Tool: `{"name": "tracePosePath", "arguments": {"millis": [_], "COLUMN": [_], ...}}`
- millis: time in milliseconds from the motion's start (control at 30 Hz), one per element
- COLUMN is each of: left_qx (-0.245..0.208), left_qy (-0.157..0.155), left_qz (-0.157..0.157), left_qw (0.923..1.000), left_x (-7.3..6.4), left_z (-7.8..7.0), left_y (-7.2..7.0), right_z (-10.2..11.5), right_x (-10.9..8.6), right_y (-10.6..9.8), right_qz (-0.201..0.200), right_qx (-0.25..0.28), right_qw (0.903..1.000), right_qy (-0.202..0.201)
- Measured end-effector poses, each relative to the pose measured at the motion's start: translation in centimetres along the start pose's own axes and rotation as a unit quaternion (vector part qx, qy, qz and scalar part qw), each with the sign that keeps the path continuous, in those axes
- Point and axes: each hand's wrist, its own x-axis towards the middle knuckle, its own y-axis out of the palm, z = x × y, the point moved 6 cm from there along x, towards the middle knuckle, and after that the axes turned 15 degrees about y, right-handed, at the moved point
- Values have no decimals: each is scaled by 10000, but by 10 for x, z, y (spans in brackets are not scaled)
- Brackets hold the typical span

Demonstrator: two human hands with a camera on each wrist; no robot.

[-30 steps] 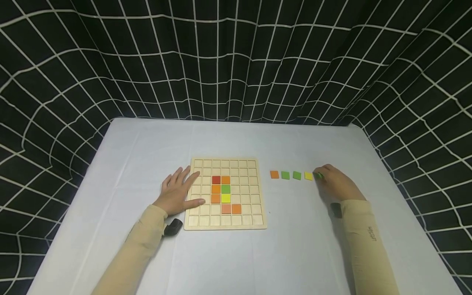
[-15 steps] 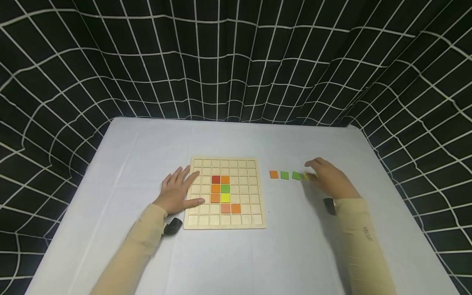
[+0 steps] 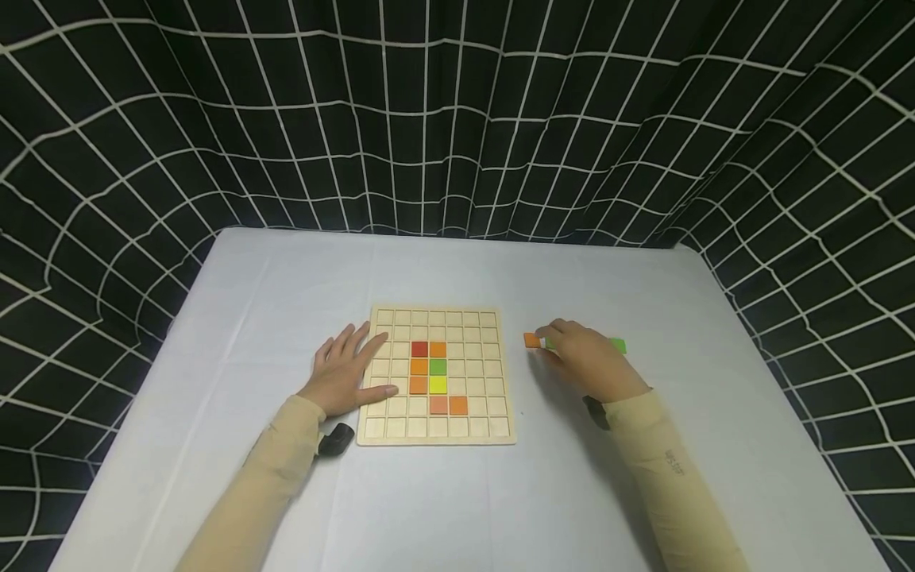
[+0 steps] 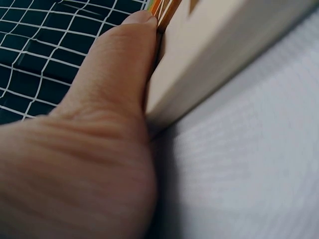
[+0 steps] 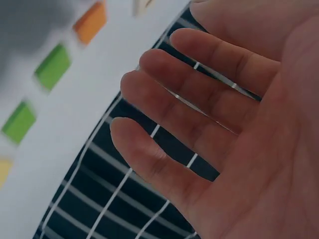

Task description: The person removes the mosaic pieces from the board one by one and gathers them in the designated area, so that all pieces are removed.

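Observation:
My left hand (image 3: 341, 373) lies spread on the left edge of a wooden grid board (image 3: 479, 429), thumb and index finger over its squares. In the left wrist view, the thumb (image 4: 112, 69) touches the board's side. My right hand (image 3: 596, 361) hovers over a row of small square tiles, its fingers loosely bent and nothing held. An orange tile (image 3: 532, 340) lies just left of its fingertips, and a green tile (image 3: 618, 345) shows beyond the hand. The right wrist view shows a green tile (image 5: 53, 67), another green tile (image 5: 20, 122) and part of a yellow tile (image 5: 4, 172).
On the board sit a red tile (image 3: 419, 349), several orange tiles, a green tile (image 3: 438, 367), a yellow tile (image 3: 438, 385) and a salmon tile (image 3: 438, 405). A white cloth (image 3: 429, 508) covers the table. Black netted curtain (image 3: 457, 119) encloses the back and sides.
My right hand has let go of the green tile at the row's right end and moved left along the row toward the orange tile. My left hand has stayed still.

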Motion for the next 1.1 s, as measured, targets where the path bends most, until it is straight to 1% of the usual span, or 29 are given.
{"name": "tracePosePath", "arguments": {"millis": [167, 367, 500, 633, 733, 833, 1100], "left_qx": [19, 7, 15, 64, 41, 7, -4], "left_qy": [-5, -17, -7, -14, -31, -18, -24], "left_qz": [-12, -26, -28, 6, 11, 4, 38], "left_qw": [10000, 10000, 10000, 10000, 10000, 10000, 10000], "left_x": [-1, -1, -1, 0, 0, 0, 0], "left_z": [1, 2, 4, 7, 8, 7, 7], "left_y": [0, 1, 3, 5, 5, 5, 5], "right_z": [32, 67, 85, 102, 113, 120, 127], "right_x": [-1, -4, -7, -11, -15, -18, -22], "right_y": [4, 5, 9, 17, 23, 29, 35], "right_qz": [-59, -344, -411, -307, -268, -310, -407], "right_qx": [-120, -85, -130, -114, -36, -2, -164], "right_qw": [9988, 9934, 9902, 9876, 9847, 9828, 9826], "right_qy": [-481, -1091, -1325, -1536, -1722, -1820, -1803]}}
